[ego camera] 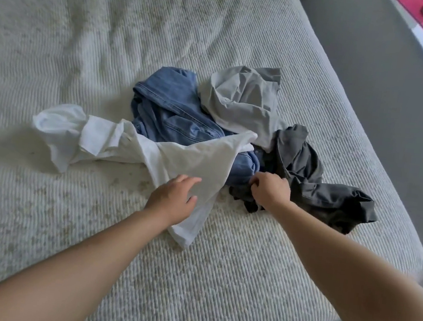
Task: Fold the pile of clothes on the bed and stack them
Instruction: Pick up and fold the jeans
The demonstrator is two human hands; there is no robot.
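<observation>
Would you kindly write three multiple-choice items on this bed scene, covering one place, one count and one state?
1. Where does the light grey garment lie in the pile?
A. at the far side
B. under the left hand
C. off the bed

2. How many garments make up the pile?
A. two
B. four
C. six

3. What is the right hand doing?
A. lying flat on the bedcover
B. hanging free
C. gripping the dark grey garment

Answers:
1 A, it lies beyond the denim garment.
2 B, white garment, denim, light grey, dark grey.
3 C, its fingers curl into the dark cloth, while the left hand rests open on the white one.
</observation>
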